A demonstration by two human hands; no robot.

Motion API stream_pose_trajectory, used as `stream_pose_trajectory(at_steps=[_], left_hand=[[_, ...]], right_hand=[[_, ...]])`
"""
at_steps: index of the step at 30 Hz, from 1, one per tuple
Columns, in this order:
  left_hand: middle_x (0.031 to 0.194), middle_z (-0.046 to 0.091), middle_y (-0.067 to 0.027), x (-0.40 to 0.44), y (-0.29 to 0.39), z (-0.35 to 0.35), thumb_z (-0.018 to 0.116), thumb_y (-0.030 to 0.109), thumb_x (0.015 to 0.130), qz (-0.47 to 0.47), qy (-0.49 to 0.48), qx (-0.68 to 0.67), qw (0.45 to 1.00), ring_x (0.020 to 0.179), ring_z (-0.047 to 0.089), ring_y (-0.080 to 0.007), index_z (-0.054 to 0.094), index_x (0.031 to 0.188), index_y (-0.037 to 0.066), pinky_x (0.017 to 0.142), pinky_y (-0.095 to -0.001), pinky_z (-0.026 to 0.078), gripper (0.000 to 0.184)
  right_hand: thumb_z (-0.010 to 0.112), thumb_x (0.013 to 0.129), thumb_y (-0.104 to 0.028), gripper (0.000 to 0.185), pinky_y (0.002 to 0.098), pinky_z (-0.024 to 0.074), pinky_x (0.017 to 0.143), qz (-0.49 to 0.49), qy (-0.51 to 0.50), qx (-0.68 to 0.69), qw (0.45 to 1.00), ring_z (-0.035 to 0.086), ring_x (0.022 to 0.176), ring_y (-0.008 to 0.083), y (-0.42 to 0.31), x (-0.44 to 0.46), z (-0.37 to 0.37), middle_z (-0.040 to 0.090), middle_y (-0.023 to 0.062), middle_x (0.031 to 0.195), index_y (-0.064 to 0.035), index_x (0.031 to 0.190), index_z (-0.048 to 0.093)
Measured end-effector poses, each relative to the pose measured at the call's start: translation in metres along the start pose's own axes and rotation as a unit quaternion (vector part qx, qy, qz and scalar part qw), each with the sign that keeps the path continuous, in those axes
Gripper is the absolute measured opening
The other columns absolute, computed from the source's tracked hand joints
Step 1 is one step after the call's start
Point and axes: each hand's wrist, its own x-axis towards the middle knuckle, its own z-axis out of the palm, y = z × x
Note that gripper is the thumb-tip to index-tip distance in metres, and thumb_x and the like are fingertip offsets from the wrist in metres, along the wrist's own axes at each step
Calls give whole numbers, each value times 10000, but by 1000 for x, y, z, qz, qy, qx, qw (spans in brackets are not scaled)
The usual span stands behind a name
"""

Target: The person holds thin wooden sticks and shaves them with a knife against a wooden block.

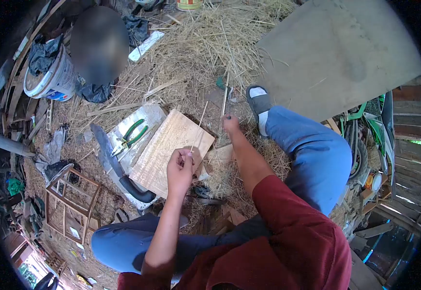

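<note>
My left hand (179, 169) is closed, with a thin wooden stick (200, 124) pinched between thumb and fingers. The stick points up and away over a thick wooden block (164, 145). To the right of the block, my right hand (230, 123) is closed around the near end of a long, narrow tool that looks like a thin blade (226, 94). Its handle is mostly hidden in my fist. Left of the block lie green-handled pliers (134, 133) and a large curved blade with a black handle (138, 191).
A small wooden frame (71, 203) stands at the lower left. A white bucket (51, 79) with black plastic is at the upper left. Straw (205, 43) covers the ground ahead, and a large flat board (336, 53) lies at the upper right.
</note>
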Motion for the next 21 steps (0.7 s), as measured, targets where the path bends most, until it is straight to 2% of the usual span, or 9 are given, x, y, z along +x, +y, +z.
stream_pose_trajectory(at_steps=[2, 4, 6, 8, 12, 17, 21], left_hand=[[815, 614, -6, 5, -5, -2, 584, 119, 1020, 16, 1, -1, 1000, 742, 557, -70, 614, 1034, 18, 670, -237, 445, 106], [806, 619, -6, 3, 0, -2, 588, 116, 1016, 32, 3, -4, 999, 720, 554, -64, 618, 1033, 15, 648, -237, 452, 106], [810, 596, 11, 1, 6, -1, 583, 118, 1017, 13, 0, -23, 1000, 709, 516, -55, 624, 1045, 38, 631, -223, 400, 94], [807, 593, 15, -2, 10, -1, 585, 119, 1015, 25, 3, -26, 999, 699, 506, -51, 626, 1043, 41, 620, -220, 391, 93], [803, 591, 20, -8, 12, -2, 590, 119, 1007, 51, 3, -53, 997, 688, 493, -45, 631, 1035, 46, 606, -214, 377, 88], [795, 594, 18, -20, 20, -3, 605, 145, 1002, 63, 8, -56, 996, 671, 484, -44, 641, 1040, 49, 592, -216, 370, 109], [790, 599, 16, -32, 30, -2, 611, 168, 997, 54, 2, -68, 996, 649, 477, -48, 649, 1042, 53, 574, -222, 361, 129]], right_hand=[[789, 831, -213, 196, 381, 516, 666, 6, -15, 9, 1000, 626, 716, 185, 5, 5, -2, 670, 77, 785, -60, 923, 707], [791, 833, -213, 191, 369, 505, 665, 7, -30, 26, 999, 611, 720, 184, -7, -6, -11, 665, 82, 792, -65, 912, 700], [792, 834, -214, 188, 357, 494, 664, 6, -48, 43, 998, 596, 723, 182, -13, -13, -15, 660, 86, 799, -69, 901, 693], [784, 841, -206, 163, 348, 477, 671, -38, -20, 3, 999, 572, 706, 183, -8, -11, -15, 645, 86, 784, -83, 884, 686], [787, 840, -220, 167, 348, 469, 679, -54, -10, 13, 998, 576, 705, 175, -27, -37, -24, 639, 71, 763, -91, 884, 690], [795, 839, -232, 161, 349, 468, 670, -116, 38, -47, 991, 562, 662, 151, -52, -75, -39, 633, 11, 732, -107, 889, 706], [808, 832, -202, 157, 331, 469, 657, -125, 57, -5, 991, 556, 659, 137, -71, -109, -53, 634, 2, 736, -97, 880, 701]])
